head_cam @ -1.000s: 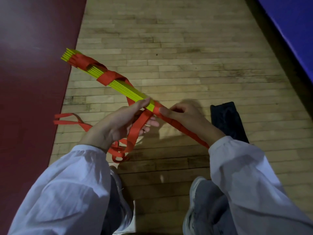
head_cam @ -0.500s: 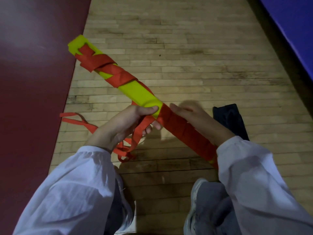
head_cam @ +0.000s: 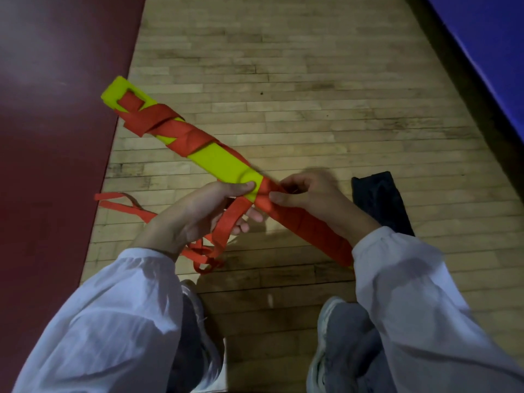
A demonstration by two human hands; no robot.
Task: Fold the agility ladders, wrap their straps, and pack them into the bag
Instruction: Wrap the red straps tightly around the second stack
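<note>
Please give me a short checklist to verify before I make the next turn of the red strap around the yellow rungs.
1. Left hand grips rung bundle: ok.
2. Right hand pinches red strap against the bundle: ok.
3. Bundle middle covered: not ok, yellow is bare.
4. Strap tail on floor untangled: cannot tell.
5. Bag mouth open: cannot tell.

One ladder bundle of yellow rungs. Red straps, number lost in the tangle. One black bag. Two hands: left hand, right hand. Two shoes. Two white sleeves.
</note>
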